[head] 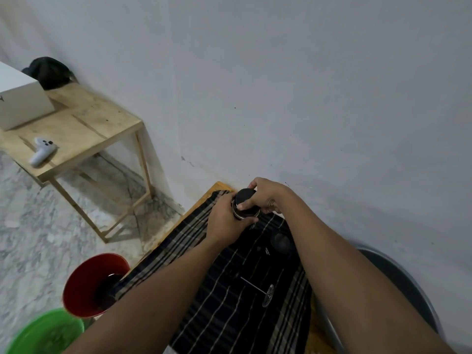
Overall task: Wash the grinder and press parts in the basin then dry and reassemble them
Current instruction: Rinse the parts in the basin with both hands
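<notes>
Washing looks done; reassembly underway. Over the dark striped cloth (229, 315), left hand (224, 222) grips the black metal-ringed cylindrical grinder (244, 198), right hand (267, 194) clasps its top. 1 thin metal mesh plunger (267, 294) and 1 black round part (281, 242) lie unassembled on the cloth.

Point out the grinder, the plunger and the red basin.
grinder (245, 194), head view, on its black top.
plunger (268, 295), head view, on its mesh disc.
red basin (80, 282), head view, on its inner wall.

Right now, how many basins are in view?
3. Red basin at the cloth's left edge; green basin in the bottom-left corner; dark grey basin on the right, partly behind the right arm. More may sit out of frame.
</notes>
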`<state>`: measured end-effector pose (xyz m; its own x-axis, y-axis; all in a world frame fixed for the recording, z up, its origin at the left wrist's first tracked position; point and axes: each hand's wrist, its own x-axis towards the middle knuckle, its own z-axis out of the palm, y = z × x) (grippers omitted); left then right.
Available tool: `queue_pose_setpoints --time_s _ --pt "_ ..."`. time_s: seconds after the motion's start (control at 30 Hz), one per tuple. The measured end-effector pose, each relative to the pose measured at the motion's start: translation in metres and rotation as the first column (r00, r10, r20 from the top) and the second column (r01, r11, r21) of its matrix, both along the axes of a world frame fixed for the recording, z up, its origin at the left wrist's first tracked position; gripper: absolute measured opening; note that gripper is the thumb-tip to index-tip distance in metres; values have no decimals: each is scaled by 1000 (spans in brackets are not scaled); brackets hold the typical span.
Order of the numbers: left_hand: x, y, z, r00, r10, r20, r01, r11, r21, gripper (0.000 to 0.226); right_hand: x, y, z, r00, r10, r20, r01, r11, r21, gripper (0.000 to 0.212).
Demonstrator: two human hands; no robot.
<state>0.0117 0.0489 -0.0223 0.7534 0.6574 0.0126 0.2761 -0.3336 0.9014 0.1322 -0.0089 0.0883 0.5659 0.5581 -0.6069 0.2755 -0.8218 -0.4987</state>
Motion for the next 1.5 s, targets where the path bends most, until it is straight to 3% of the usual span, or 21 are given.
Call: queue_pose_setpoints --time_s 0.17,0.27,0.4,0.53,0.7,0.8,0.93,1.0,1.1,1.17,1.27,1.4,1.5 --pt "4 2 2 1000 -2 -13 2 1000 7 82 4 -6 -4 998 -59 33 57 996 69 60" --pt "3 4 -1 1000 4 11 -3 999 -33 92 9 -14 -8 991 -131 0 129 975 183 43" --pt "2 1 -3 998 9 57 -6 999 -51 66 17 -19 -5 978 -192 -79 207 935 287 10" --pt "4 8 -7 996 20 85 -13 997 -82 61 24 -21 3 966 -181 -182 230 927 298 5" --pt "14 14 4 995 77 58 -84 988 128 45 27 -25 4 947 -155 -281 261 881 394 15" --pt "25 4 41 996 78 -43 -63 961 270 44 32 -39 2 954 -159 -254 266 841 472 21" --pt "53 -26 69 999 -42 -12 44 987 153 63 43 -87 8 948 -247 -201 318 759 569 28" --pt "66 -53 83 988 -136 76 141 989 -53 81 49 -120 5 934 -317 -167 352 729 587 34" --pt "87 -100 87 954 -297 33 291 900 -325 76 55 -175 -15 890 -441 -116 417 685 597 42" --pt "104 -136 70 914 -406 1 362 812 -457 69 57 -219 -37 828 -552 -100 502 649 571 43" --pt "120 -194 24 855 -515 -64 374 698 -611 33 51 -290 -80 711 -695 -106 656 600 459 41" --pt "126 -262 -39 689 -671 -274 361 645 -673 23 28 -364 -136 517 -815 -261 856 497 143 35" --pt "127 -293 -71 484 -716 -503 340 684 -645 23 9 -391 -165 424 -849 -314 870 478 -118 33"
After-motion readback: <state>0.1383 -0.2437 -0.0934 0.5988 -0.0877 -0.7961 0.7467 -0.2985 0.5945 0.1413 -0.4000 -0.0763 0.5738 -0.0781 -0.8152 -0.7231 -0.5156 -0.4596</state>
